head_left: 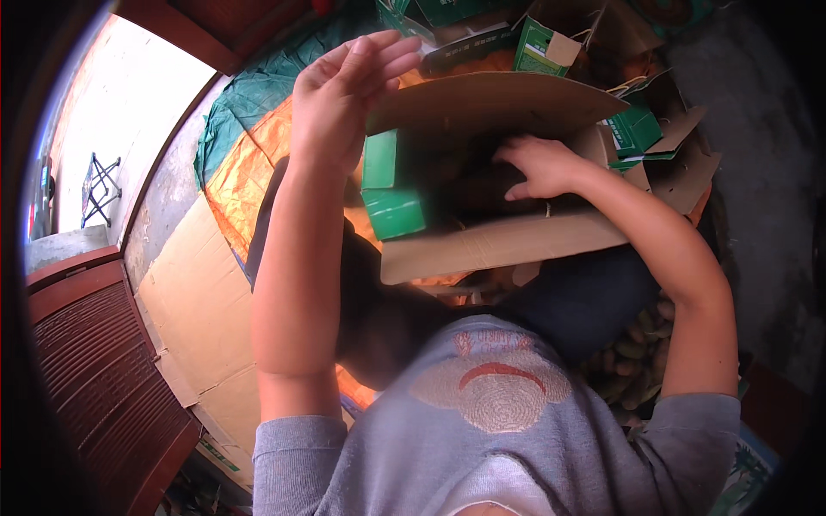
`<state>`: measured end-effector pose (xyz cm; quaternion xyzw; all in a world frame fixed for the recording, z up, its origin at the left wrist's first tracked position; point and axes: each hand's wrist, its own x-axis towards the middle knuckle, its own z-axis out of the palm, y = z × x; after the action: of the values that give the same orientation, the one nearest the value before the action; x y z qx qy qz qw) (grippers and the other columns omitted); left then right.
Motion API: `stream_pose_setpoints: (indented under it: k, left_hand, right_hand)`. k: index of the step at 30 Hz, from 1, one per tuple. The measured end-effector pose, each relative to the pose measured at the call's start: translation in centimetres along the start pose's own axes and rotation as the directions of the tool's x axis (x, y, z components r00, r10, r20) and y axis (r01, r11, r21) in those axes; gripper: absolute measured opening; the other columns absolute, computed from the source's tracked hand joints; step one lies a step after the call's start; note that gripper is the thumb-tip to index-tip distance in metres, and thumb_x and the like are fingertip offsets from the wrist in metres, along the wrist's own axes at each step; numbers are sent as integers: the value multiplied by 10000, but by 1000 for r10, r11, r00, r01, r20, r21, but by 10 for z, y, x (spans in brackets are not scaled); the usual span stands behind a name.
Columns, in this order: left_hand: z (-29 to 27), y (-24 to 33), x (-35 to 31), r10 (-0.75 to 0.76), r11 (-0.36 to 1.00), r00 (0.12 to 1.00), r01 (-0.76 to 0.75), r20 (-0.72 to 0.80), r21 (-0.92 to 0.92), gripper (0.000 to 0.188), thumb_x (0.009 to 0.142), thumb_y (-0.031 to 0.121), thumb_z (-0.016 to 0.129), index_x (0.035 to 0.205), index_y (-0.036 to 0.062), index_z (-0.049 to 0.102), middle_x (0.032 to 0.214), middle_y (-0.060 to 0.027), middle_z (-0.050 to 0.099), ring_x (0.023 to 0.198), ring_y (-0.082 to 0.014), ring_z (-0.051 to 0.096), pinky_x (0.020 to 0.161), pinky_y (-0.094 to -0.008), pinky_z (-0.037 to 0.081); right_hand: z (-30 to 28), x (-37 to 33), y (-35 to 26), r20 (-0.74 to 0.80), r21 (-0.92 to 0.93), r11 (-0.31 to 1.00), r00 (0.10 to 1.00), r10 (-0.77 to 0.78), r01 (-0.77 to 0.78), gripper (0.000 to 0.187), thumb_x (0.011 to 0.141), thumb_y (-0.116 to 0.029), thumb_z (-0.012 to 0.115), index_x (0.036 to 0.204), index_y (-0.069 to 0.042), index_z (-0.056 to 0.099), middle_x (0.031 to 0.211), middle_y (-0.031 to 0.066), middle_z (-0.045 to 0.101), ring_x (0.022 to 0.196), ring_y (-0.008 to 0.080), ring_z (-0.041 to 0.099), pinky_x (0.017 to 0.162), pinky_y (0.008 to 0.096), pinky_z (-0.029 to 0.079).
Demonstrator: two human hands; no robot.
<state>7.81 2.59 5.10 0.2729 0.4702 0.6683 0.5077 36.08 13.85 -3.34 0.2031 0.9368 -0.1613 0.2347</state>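
Note:
In front of me stands a cardboard carton (495, 245) with its flaps spread, brown inside, with green side flaps (394, 213) at its left. My right hand (542, 168) reaches in over the right part of the opening, thumb apart from the fingers and nothing visible in its grasp. The carton's inside is dark, so I cannot make out what lies there. My left hand (354, 82) is raised beside the carton's far left corner. Its fingers are stretched out, and it holds nothing.
More green-and-brown cartons (551, 47) crowd the far side. Beneath lies an orange and green tarp (237, 163), with a flattened cardboard sheet (198, 297) at the left. Roundish brown-green produce (632, 348) is heaped at my right. A folding stool (101, 189) stands beyond the doorway.

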Motion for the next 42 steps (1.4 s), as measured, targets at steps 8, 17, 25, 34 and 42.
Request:
stream_pose_setpoints:
  k: [8,17,25,34,42]
  left_hand:
    - [-45,-17,20,122,979,989,-106,83,-173,214,1044,158,569,1172,-1,635,1120,-87,714,947,-106,674,802,-211,533]
    - [-157,36,50,90,924,979,-14,181,-383,118,1029,83,541,929,27,567,844,-37,557,798,-162,534,779,-305,459]
    - [-165,51,60,49,975,998,-37,46,-218,307,1053,235,548,804,61,508,699,-6,466,688,-162,461,693,-320,428]
    - [-158,72,67,122,898,944,27,-308,438,513,1006,250,656,1435,8,514,1496,-71,531,1300,-73,530,667,-178,390]
    - [-83,44,45,177,875,898,43,-402,482,521,1031,334,610,1418,3,498,1450,-82,553,1363,-79,468,669,-151,390]
  right_hand:
    - [-72,-159,30,-722,582,791,568,395,190,362,906,-133,736,1246,-39,656,1105,82,715,1022,162,673,932,301,520]
    - [145,-395,86,-260,961,262,34,965,-89,308,940,-90,695,1225,21,653,1123,94,717,979,138,676,888,293,531]
    - [424,-441,57,214,969,-218,-42,976,-117,317,941,-99,674,1220,49,663,1075,110,736,870,146,674,796,293,530]
    - [596,-462,43,358,735,-395,-179,916,-551,767,777,-391,811,1420,-81,530,1396,195,581,1276,374,566,1062,434,460]
    - [579,-440,53,478,484,-365,-109,872,-796,922,752,-374,846,1515,-94,411,1546,177,414,1455,328,365,1170,442,337]
